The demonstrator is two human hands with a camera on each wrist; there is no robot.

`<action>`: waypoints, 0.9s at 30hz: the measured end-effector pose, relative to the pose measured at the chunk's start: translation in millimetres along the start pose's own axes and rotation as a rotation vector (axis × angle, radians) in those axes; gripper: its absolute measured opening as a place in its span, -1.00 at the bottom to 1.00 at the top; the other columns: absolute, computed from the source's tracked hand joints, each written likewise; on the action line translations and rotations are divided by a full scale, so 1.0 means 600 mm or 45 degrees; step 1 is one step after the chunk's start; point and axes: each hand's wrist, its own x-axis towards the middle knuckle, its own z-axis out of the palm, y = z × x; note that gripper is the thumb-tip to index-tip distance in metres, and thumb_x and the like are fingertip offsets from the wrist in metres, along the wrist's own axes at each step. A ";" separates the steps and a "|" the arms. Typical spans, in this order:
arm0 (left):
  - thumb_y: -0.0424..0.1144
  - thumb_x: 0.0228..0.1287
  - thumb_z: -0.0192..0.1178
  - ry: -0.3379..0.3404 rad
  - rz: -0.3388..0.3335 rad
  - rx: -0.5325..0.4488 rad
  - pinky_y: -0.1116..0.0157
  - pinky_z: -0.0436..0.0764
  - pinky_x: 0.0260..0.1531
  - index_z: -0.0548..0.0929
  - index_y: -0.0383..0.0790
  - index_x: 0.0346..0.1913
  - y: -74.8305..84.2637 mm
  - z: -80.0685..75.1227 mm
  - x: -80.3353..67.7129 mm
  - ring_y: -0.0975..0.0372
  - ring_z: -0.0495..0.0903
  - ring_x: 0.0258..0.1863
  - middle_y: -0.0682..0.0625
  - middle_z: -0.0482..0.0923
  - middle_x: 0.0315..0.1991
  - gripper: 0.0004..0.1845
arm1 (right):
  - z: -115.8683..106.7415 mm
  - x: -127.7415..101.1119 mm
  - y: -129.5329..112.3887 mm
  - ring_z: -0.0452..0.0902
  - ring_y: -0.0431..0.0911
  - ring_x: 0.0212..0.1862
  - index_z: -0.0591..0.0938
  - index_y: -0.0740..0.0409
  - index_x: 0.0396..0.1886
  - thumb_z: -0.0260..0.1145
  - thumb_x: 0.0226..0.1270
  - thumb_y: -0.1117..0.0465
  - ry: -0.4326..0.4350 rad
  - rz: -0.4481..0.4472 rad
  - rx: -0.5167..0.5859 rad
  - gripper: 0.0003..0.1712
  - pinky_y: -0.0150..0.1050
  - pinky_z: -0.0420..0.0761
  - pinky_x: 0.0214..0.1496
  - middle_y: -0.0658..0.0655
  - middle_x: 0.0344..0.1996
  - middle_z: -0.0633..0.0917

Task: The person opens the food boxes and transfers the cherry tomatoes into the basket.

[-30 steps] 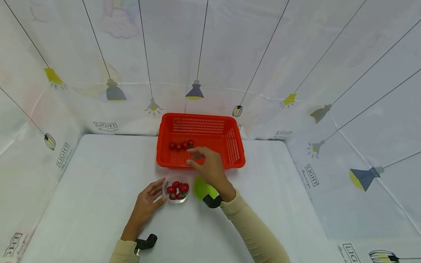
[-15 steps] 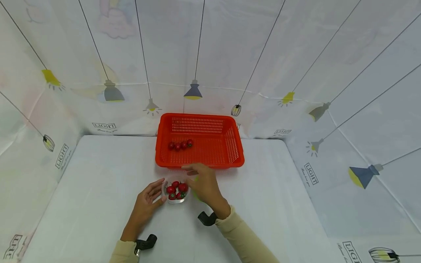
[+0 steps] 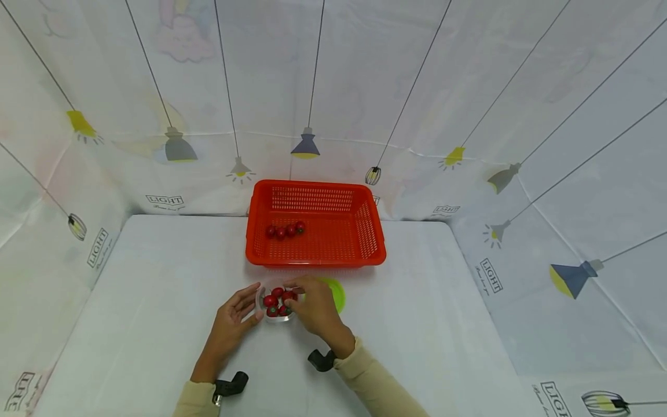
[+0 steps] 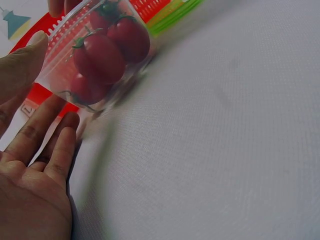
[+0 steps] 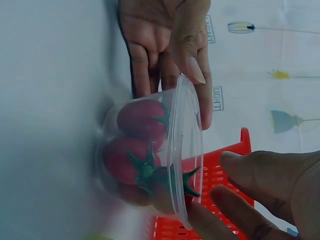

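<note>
A clear plastic cup point(image 3: 278, 319) stands on the white table with several red cherry tomatoes point(image 3: 270, 301) in it, their green stems showing through the wall point(image 4: 100, 57). My left hand point(image 3: 231, 321) steadies the cup's left side, thumb by the rim and fairly straight fingers reaching along the wall. From the right, my right hand point(image 3: 315, 304) reaches over the rim. Its thumb and fingers point(image 5: 260, 170) stand apart around the top tomato, whose stem point(image 5: 191, 182) pokes up at the rim. No tomato is clear of the cup.
Behind the cup stands a red perforated basket point(image 3: 344, 229) with several tomatoes point(image 3: 285, 230) in a row at its left. A bright green round dish-like item point(image 3: 337, 295) lies right of the cup, partly behind my right hand. A printed curtain point(image 3: 250, 87) surrounds the table point(image 3: 172, 278).
My right hand has come down from above the basket's front edge toward me and left, to the cup, uncovering part of the green item. My left hand has stayed at the cup.
</note>
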 end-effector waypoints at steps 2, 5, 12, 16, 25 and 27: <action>-0.36 0.40 0.42 -0.001 -0.001 -0.003 0.45 0.50 0.45 0.44 -0.04 0.55 0.000 -0.001 0.000 0.39 0.49 0.44 -0.15 0.46 0.52 -0.29 | 0.005 0.001 0.000 0.79 0.00 0.04 0.80 0.10 0.14 0.56 0.32 0.29 -0.001 -0.010 -0.009 -0.61 -0.11 0.77 0.13 0.10 0.04 0.84; -0.36 0.40 0.42 0.000 -0.006 -0.002 0.46 0.50 0.45 0.45 -0.03 0.55 0.000 -0.001 0.000 0.40 0.49 0.44 -0.15 0.46 0.52 -0.29 | 0.010 0.002 0.000 0.80 0.00 0.03 0.81 0.13 0.12 0.55 0.32 0.32 -0.021 -0.006 0.038 -0.63 -0.08 0.77 0.13 0.11 0.02 0.83; -0.37 0.41 0.41 -0.009 -0.005 0.010 0.46 0.50 0.44 0.44 -0.03 0.55 -0.002 -0.002 0.001 0.39 0.49 0.43 -0.17 0.46 0.51 -0.30 | 0.012 0.010 0.000 0.79 -0.04 -0.01 0.83 0.09 0.08 0.59 0.27 0.32 -0.091 0.033 0.034 -0.63 -0.26 0.73 0.02 0.09 0.02 0.83; -0.36 0.41 0.40 -0.011 0.010 0.025 0.47 0.50 0.44 0.44 -0.06 0.56 0.000 -0.001 0.001 0.36 0.48 0.45 -0.19 0.45 0.52 -0.30 | 0.010 0.014 -0.001 0.77 -0.07 -0.03 0.84 0.06 0.07 0.60 0.23 0.36 -0.125 0.031 -0.006 -0.60 -0.30 0.72 0.00 0.07 0.01 0.83; -0.35 0.41 0.41 -0.004 -0.008 0.013 0.47 0.49 0.46 0.44 -0.03 0.55 0.003 0.000 0.000 0.33 0.46 0.47 -0.15 0.45 0.53 -0.30 | 0.018 0.017 0.004 0.71 -0.14 -0.07 0.87 0.06 -0.01 0.58 0.23 0.38 -0.125 -0.024 -0.039 -0.67 -0.39 0.67 -0.07 0.00 -0.05 0.85; -0.36 0.42 0.40 -0.007 -0.001 0.018 0.47 0.49 0.46 0.43 -0.04 0.56 0.002 0.000 0.000 0.34 0.47 0.47 -0.15 0.45 0.53 -0.30 | 0.021 0.017 0.006 0.71 -0.16 -0.10 0.88 0.06 -0.04 0.59 0.25 0.35 -0.112 -0.036 -0.028 -0.71 -0.43 0.66 -0.10 -0.01 -0.07 0.85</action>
